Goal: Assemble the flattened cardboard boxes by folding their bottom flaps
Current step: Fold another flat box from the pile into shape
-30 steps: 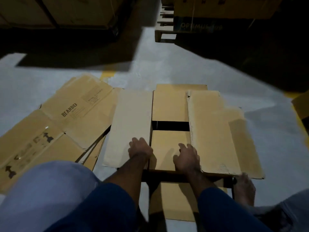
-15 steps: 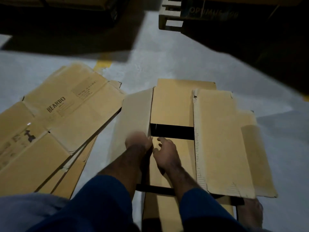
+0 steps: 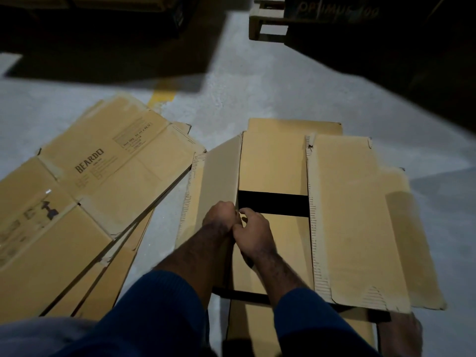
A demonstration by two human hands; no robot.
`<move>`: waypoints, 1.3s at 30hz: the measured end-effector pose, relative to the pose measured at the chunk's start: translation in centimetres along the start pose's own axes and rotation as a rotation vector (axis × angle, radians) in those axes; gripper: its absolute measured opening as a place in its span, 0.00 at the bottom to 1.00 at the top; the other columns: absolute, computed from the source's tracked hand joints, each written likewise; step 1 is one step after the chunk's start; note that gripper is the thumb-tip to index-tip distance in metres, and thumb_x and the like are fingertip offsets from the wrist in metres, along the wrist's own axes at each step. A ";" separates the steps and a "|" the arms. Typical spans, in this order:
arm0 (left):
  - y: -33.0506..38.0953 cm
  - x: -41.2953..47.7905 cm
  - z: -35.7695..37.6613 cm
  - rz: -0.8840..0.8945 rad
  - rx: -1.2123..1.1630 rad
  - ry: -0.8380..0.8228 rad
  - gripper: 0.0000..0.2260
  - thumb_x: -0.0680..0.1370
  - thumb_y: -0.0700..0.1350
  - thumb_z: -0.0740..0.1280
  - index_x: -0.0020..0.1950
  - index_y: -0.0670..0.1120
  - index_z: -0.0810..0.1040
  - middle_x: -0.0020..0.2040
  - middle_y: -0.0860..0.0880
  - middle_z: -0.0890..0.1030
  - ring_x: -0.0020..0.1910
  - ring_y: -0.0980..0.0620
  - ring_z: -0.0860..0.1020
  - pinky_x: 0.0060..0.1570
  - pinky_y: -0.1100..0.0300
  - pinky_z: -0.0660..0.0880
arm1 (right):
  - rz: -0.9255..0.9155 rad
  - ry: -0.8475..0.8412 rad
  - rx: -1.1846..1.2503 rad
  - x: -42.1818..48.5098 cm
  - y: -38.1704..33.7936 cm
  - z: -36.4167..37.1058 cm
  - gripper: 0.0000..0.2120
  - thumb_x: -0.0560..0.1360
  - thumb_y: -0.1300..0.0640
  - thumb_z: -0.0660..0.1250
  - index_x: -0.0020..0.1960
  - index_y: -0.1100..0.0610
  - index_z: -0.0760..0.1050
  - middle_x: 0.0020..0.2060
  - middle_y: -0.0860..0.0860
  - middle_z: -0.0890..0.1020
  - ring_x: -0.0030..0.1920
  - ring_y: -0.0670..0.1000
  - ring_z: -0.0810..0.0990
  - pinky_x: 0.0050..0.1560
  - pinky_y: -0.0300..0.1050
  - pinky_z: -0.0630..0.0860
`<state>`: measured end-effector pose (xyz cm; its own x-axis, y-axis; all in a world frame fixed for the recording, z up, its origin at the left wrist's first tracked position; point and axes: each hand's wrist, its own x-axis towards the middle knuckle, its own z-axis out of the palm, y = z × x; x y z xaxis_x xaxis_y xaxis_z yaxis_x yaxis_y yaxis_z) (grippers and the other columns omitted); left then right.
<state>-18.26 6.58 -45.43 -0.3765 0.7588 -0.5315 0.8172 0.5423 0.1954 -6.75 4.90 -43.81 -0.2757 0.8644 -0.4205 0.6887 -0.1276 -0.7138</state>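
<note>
Dead centre, the left hand point(image 3: 221, 215) and right hand point(image 3: 251, 233) pinch with curled fingers the half-raised left flap point(image 3: 219, 176) of the box point(image 3: 273, 155), and that flap may buckle off its crease or tear if tugged unevenly toward 3 o'clock.

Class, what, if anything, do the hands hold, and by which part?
The left hand grips the raised left flap by its inner long edge; the right hand seems to pinch that same edge.
</note>
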 end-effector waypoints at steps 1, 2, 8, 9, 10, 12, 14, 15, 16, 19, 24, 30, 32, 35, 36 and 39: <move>-0.1 0.1 0.1 0.005 -0.010 -0.002 0.08 0.79 0.46 0.67 0.51 0.43 0.83 0.47 0.43 0.82 0.47 0.43 0.81 0.49 0.50 0.81 | -0.001 0.006 0.001 0.0 0.0 0.1 0.21 0.81 0.49 0.63 0.73 0.50 0.72 0.66 0.50 0.77 0.61 0.52 0.78 0.57 0.50 0.80; -0.1 0.1 0.2 0.012 -0.009 0.007 0.08 0.79 0.46 0.67 0.51 0.43 0.83 0.47 0.44 0.82 0.46 0.44 0.81 0.49 0.50 0.81 | 0.003 0.006 0.002 0.0 0.0 0.0 0.21 0.81 0.48 0.63 0.73 0.50 0.72 0.66 0.51 0.77 0.61 0.52 0.78 0.57 0.50 0.80; 1.0 0.1 -1.0 0.007 0.112 0.191 0.19 0.84 0.57 0.57 0.58 0.43 0.78 0.53 0.42 0.81 0.52 0.42 0.80 0.47 0.53 0.73 | 0.017 0.005 -0.027 0.9 -0.1 -0.6 0.18 0.79 0.55 0.66 0.69 0.52 0.75 0.63 0.52 0.77 0.53 0.48 0.75 0.48 0.43 0.74; 1.3 0.7 -1.8 0.003 0.088 0.216 0.19 0.84 0.57 0.58 0.60 0.43 0.76 0.56 0.42 0.80 0.55 0.41 0.80 0.47 0.52 0.72 | 0.019 0.015 -0.044 1.0 0.0 -0.7 0.17 0.79 0.55 0.66 0.68 0.52 0.75 0.63 0.52 0.76 0.52 0.49 0.75 0.49 0.43 0.74; 1.7 1.4 -2.6 -0.006 0.085 0.227 0.18 0.83 0.56 0.60 0.61 0.43 0.75 0.57 0.42 0.80 0.57 0.40 0.79 0.48 0.52 0.71 | 0.023 0.024 -0.053 1.1 0.1 -0.7 0.18 0.78 0.56 0.66 0.68 0.52 0.75 0.64 0.52 0.76 0.55 0.49 0.76 0.51 0.44 0.75; 2.4 2.7 -4.3 -0.009 0.137 0.194 0.17 0.82 0.53 0.62 0.62 0.42 0.77 0.60 0.42 0.80 0.59 0.40 0.79 0.50 0.53 0.73 | 0.029 0.021 -0.058 1.1 0.4 -0.8 0.23 0.78 0.55 0.66 0.73 0.51 0.73 0.66 0.51 0.75 0.60 0.51 0.77 0.56 0.45 0.76; 3.2 3.6 -5.2 0.032 0.170 0.126 0.15 0.81 0.48 0.63 0.64 0.41 0.77 0.61 0.41 0.79 0.60 0.40 0.78 0.54 0.52 0.76 | 0.021 0.017 -0.069 1.1 0.8 -0.9 0.25 0.78 0.55 0.66 0.75 0.51 0.71 0.67 0.51 0.74 0.62 0.52 0.76 0.57 0.45 0.76; 3.5 3.9 -5.3 0.055 0.159 0.092 0.14 0.80 0.46 0.63 0.63 0.41 0.77 0.61 0.41 0.78 0.59 0.40 0.78 0.55 0.51 0.77 | 0.019 0.020 -0.078 1.1 1.1 -1.0 0.25 0.78 0.55 0.66 0.75 0.51 0.70 0.68 0.52 0.73 0.63 0.53 0.76 0.58 0.46 0.76; 3.6 4.2 -5.2 0.066 0.140 0.066 0.13 0.80 0.44 0.64 0.62 0.40 0.78 0.60 0.40 0.78 0.58 0.40 0.79 0.55 0.50 0.78 | 0.019 0.028 -0.087 1.2 1.4 -1.2 0.25 0.79 0.55 0.66 0.75 0.51 0.70 0.70 0.52 0.72 0.65 0.53 0.76 0.61 0.47 0.76; 3.4 4.6 -4.8 0.064 0.101 0.047 0.11 0.80 0.42 0.64 0.60 0.39 0.78 0.58 0.40 0.78 0.56 0.40 0.79 0.53 0.51 0.79 | 0.051 0.082 -0.135 1.4 2.0 -1.5 0.28 0.78 0.55 0.66 0.78 0.51 0.67 0.76 0.53 0.68 0.71 0.56 0.71 0.68 0.51 0.74; 3.9 3.6 -5.1 0.043 0.092 0.056 0.11 0.80 0.40 0.64 0.60 0.40 0.79 0.59 0.41 0.79 0.57 0.41 0.79 0.55 0.50 0.79 | 0.178 0.101 -0.218 1.4 2.3 -2.5 0.32 0.81 0.47 0.62 0.82 0.49 0.57 0.82 0.60 0.53 0.82 0.61 0.49 0.80 0.58 0.55; 6.5 -1.7 -4.5 0.074 0.100 0.102 0.13 0.82 0.50 0.62 0.61 0.45 0.80 0.57 0.44 0.80 0.54 0.43 0.80 0.46 0.54 0.74 | 0.290 0.013 -0.281 -0.5 3.5 -5.5 0.35 0.82 0.40 0.58 0.84 0.49 0.50 0.82 0.61 0.44 0.82 0.62 0.42 0.80 0.59 0.47; 7.8 -4.0 -3.9 0.092 0.049 0.128 0.14 0.83 0.52 0.61 0.62 0.46 0.79 0.58 0.43 0.80 0.56 0.42 0.80 0.47 0.54 0.73 | 0.247 -0.019 -0.293 -1.8 3.3 -6.9 0.36 0.82 0.41 0.58 0.84 0.49 0.47 0.82 0.60 0.41 0.82 0.61 0.41 0.80 0.57 0.46; 9.5 -7.5 -3.3 0.120 -0.007 0.149 0.13 0.83 0.53 0.60 0.59 0.46 0.79 0.55 0.43 0.82 0.54 0.42 0.81 0.50 0.53 0.77 | 0.168 -0.001 -0.440 -4.3 2.2 -8.8 0.39 0.80 0.43 0.60 0.84 0.50 0.46 0.82 0.62 0.39 0.81 0.62 0.37 0.81 0.57 0.42; 9.8 -8.6 -3.2 0.133 -0.027 0.156 0.13 0.84 0.53 0.60 0.58 0.46 0.79 0.54 0.44 0.82 0.53 0.42 0.81 0.49 0.52 0.77 | 0.144 0.035 -0.504 -5.1 1.7 -9.5 0.40 0.79 0.43 0.61 0.84 0.51 0.47 0.81 0.63 0.40 0.81 0.63 0.37 0.81 0.58 0.42; 10.8 -11.4 -3.3 0.192 -0.087 0.161 0.12 0.84 0.52 0.61 0.58 0.46 0.78 0.52 0.45 0.81 0.50 0.45 0.80 0.44 0.53 0.75 | 0.117 0.151 -0.609 -7.1 1.4 -13.0 0.38 0.76 0.46 0.63 0.83 0.52 0.53 0.81 0.65 0.44 0.81 0.65 0.39 0.80 0.58 0.42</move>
<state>-6.58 5.04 -34.53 -0.2880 0.8948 -0.3412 0.8424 0.4062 0.3541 4.89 4.94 -34.58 -0.1086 0.9264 -0.3606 0.9785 0.0356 -0.2031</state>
